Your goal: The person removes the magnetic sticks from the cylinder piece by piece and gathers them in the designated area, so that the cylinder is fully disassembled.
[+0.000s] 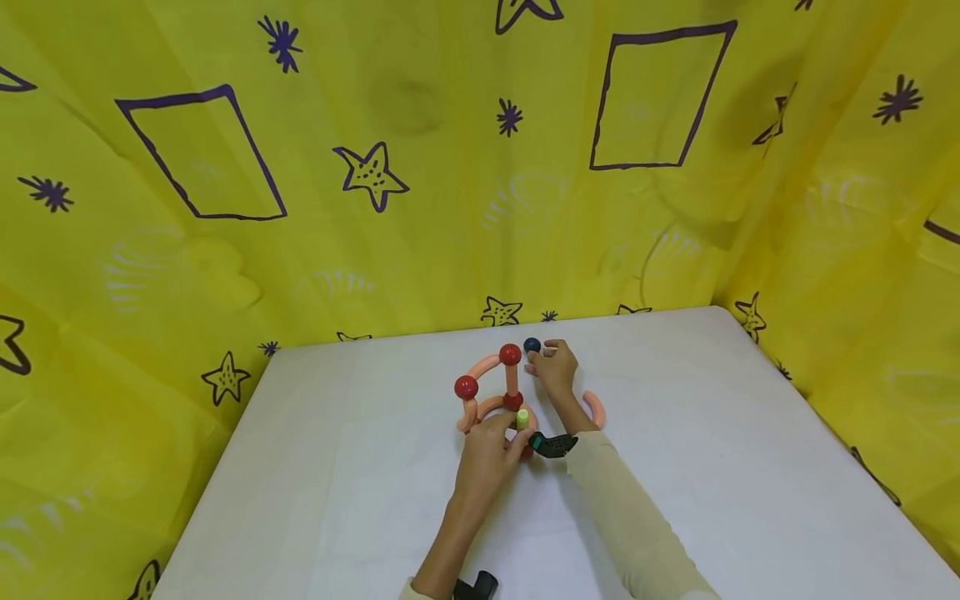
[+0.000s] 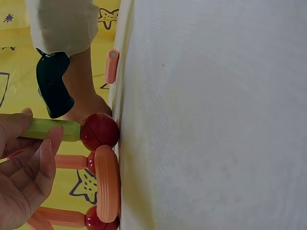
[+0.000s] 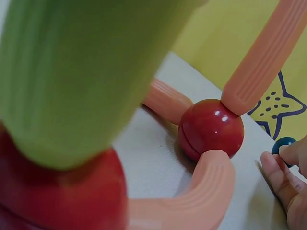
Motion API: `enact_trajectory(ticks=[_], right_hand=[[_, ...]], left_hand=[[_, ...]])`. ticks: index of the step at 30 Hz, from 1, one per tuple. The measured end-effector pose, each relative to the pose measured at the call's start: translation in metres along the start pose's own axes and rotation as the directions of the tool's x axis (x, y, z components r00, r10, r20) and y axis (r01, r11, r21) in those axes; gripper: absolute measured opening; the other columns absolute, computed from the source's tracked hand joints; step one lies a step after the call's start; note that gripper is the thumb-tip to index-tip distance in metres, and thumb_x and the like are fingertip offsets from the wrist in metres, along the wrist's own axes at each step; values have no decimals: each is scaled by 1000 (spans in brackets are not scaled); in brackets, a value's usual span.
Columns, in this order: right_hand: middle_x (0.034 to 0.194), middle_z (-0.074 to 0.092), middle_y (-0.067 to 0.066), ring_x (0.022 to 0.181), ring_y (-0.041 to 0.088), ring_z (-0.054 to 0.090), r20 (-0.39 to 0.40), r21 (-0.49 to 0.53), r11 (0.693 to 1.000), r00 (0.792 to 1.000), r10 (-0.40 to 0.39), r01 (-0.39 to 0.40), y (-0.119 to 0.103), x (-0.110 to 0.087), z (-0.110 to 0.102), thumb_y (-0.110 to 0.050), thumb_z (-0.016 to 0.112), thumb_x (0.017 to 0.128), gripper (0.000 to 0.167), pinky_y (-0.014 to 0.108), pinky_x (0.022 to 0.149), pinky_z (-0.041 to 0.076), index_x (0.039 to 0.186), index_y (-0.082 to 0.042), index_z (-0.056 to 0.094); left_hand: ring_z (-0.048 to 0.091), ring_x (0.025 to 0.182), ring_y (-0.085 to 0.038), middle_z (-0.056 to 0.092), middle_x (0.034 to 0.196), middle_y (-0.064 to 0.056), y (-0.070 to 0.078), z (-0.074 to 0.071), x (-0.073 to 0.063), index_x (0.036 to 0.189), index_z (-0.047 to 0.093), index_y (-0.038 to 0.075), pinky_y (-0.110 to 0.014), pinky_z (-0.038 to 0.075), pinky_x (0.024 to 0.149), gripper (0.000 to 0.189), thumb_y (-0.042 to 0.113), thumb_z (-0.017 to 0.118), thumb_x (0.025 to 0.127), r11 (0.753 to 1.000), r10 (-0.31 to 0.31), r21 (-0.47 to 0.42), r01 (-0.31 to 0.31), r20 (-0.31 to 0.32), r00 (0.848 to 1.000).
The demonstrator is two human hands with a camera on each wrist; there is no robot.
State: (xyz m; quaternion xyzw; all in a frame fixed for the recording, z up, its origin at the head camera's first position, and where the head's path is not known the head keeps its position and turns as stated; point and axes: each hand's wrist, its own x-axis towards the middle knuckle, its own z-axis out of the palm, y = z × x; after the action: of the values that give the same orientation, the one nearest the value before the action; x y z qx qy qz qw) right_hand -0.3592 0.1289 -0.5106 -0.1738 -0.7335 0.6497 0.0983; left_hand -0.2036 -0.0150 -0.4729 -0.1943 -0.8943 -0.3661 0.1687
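Note:
My left hand [image 1: 486,454] pinches an upright light-green magnetic stick [image 2: 69,130] between thumb and fingers. The stick's lower end meets a red ball [image 2: 101,132] at table level. This ball belongs to a frame of red balls and salmon-pink sticks, with a curved pink stick [image 2: 108,184] joining it. Two upper red balls, one of them the top ball [image 1: 510,354], are linked by a curved stick. Beyond the frame, my right hand [image 1: 558,368] holds a dark blue ball [image 1: 532,344] at its fingertips, low at the table's far side; its fingers partly cover the ball in the right wrist view.
A loose curved pink stick [image 1: 595,409] lies on the white table [image 1: 337,500], right of my right forearm. Yellow patterned curtain [image 1: 442,242] hangs behind the table and along its sides. A dark wrist strap [image 1: 553,446] on my right arm is close to the frame.

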Motion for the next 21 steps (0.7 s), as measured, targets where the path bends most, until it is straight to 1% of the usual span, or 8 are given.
enact_trajectory(ticks=[4, 7, 11, 16, 21], right_hand=[[115, 55, 22, 70, 13, 71, -3, -10, 1000, 1000, 20, -21, 3, 1, 0, -11, 67, 90, 45, 16, 59, 54, 129, 2, 51], [118, 56, 21, 72, 12, 71, -4, -1, 999, 999, 42, -42, 4, 1, 0, -12, 68, 91, 44, 15, 59, 53, 129, 0, 51], [119, 56, 21, 74, 14, 71, 0, 23, 998, 999, 53, -53, 4, 2, 1, -10, 68, 90, 43, 16, 61, 54, 129, 0, 52], [119, 55, 20, 72, 13, 69, 10, 42, 998, 999, 47, -48, 4, 1, 1, -8, 67, 90, 41, 17, 61, 55, 128, 0, 53], [122, 54, 19, 83, 19, 70, 33, 49, 997, 998, 59, -60, 3, -1, -1, -8, 65, 91, 41, 18, 65, 55, 129, -1, 51]], left_hand=[[66, 67, -9, 72, 84, -5, 0, 1, 0, 93, 69, 7, -15, 51, 62, 19, 24, 74, 87, 1000, 16, 17, -16, -13, 1000], [65, 69, -10, 72, 84, -5, 0, 1, 0, 93, 69, 7, -16, 51, 62, 19, 24, 74, 87, 1000, 21, 23, -21, -18, 1000], [64, 68, -9, 72, 83, -5, 0, 1, 0, 93, 69, 7, -15, 50, 61, 18, 23, 74, 87, 999, 22, 27, -22, -21, 1000], [59, 64, -7, 71, 82, -6, 1, 0, 0, 95, 70, 6, -13, 47, 58, 20, 24, 75, 87, 999, 2, 32, -2, -14, 1000], [57, 64, -6, 71, 83, -6, 1, 0, 0, 95, 70, 5, -13, 45, 57, 19, 22, 74, 87, 1000, 1, 29, -1, -20, 1000]])
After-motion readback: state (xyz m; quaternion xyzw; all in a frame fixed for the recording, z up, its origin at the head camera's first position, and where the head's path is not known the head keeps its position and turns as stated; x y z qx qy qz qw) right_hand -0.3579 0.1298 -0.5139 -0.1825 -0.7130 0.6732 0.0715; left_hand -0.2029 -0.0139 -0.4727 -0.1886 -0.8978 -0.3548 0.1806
